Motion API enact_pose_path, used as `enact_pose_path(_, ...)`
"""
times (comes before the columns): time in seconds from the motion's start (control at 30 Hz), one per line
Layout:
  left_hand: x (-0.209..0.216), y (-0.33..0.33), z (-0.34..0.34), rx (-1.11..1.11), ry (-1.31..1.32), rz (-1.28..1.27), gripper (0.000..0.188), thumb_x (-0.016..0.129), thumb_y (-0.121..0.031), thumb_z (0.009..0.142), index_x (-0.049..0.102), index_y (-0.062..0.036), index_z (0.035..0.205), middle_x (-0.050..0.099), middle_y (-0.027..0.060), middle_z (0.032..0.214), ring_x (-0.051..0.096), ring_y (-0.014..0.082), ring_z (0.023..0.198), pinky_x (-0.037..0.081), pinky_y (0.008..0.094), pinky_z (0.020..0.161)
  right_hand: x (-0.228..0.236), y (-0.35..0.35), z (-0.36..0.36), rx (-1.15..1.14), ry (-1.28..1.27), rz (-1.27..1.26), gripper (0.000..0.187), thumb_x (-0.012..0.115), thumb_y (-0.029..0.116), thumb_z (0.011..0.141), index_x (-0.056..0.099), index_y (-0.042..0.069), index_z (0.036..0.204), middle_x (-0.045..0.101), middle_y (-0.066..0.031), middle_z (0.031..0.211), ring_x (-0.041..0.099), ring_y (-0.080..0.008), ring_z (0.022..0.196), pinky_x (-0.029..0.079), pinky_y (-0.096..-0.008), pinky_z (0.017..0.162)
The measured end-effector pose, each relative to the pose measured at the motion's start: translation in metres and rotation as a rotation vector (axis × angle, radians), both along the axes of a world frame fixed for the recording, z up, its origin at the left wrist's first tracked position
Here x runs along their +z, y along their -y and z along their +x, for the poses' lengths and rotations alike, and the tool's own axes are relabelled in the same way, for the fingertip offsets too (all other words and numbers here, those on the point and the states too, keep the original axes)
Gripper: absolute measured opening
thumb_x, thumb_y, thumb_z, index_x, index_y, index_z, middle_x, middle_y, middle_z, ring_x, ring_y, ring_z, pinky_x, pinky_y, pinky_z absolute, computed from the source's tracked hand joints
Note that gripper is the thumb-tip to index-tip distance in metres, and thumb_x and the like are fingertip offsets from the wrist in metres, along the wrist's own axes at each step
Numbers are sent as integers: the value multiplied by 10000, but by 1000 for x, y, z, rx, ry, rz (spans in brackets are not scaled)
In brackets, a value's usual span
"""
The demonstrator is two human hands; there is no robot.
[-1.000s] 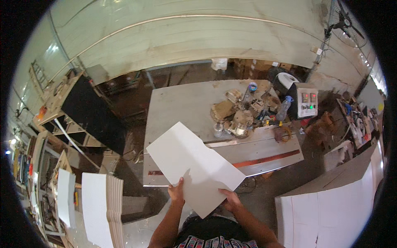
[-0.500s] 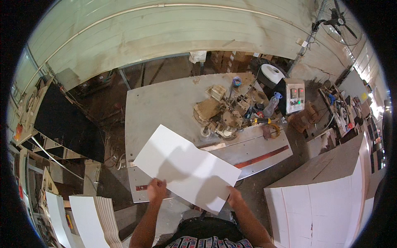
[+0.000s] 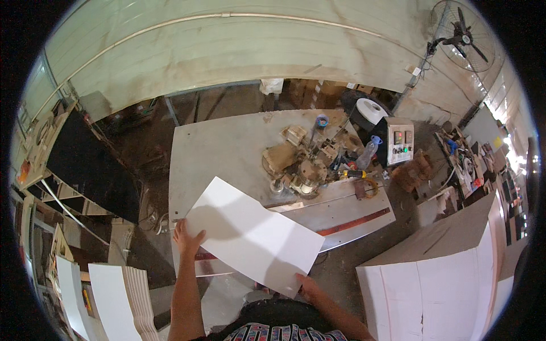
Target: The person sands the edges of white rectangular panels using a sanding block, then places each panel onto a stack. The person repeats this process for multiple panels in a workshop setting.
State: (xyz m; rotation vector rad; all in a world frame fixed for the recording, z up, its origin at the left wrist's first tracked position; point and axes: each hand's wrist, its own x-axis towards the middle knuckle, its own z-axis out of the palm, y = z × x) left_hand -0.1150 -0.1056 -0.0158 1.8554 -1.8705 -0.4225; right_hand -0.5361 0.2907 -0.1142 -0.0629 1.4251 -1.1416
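Note:
A white rectangular board with a stepped far edge lies slantwise over the grey worktable, its near right corner jutting past the table's front. At that corner, my right hand grips the board by its edge. My left hand is open beside the board's left corner, thumb and fingers spread; whether it touches the board I cannot tell. Beyond the board stands a dusty machine head with knobs and fittings, mounted on the worktable.
Stacked white boards stand at lower left, and a large stack of white panels at lower right. A control box with lit buttons, a plastic bottle and a white roll are at the table's far right. A fan hangs above.
My left hand has let go of the board's near edge and moved left to its corner, opening its fingers. My right hand keeps its grip, slightly shifted with the view.

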Motion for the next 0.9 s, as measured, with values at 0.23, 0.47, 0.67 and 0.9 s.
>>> enact_pose_path(0.23,16,-74,-54,236,104,175,1091,997,-631,769,544,-255,1688,479,225,1639,409,485,1520,306,681,1276,94,-15,-56,-68,-426,161,585,861,447,1045,779,-65,1315,847,-142,1032,838,-373,927,667,-542,811)
enact_pose_path(0.47,16,-157,-143,384,16,131,983,994,-616,767,594,-204,1565,503,134,1609,423,459,1523,328,682,1247,93,-52,-164,59,-785,304,611,884,461,1026,772,-33,1368,833,-148,1154,784,-296,997,625,-482,893)
enact_pose_path(0.67,10,-222,-250,478,34,109,854,994,-606,765,666,-196,1439,599,109,1542,487,432,1490,351,668,1221,59,-107,-294,35,-642,93,565,867,360,1061,709,-3,1464,810,-117,1285,752,-278,1118,617,-454,950)
enact_pose_path(0.9,8,-266,-355,296,-83,112,884,961,-621,821,645,-216,1540,579,106,1573,457,436,1507,311,669,1247,97,-144,-385,-125,-588,-277,805,793,209,1104,408,66,1796,579,-149,1706,593,-302,1491,467,-448,1242)
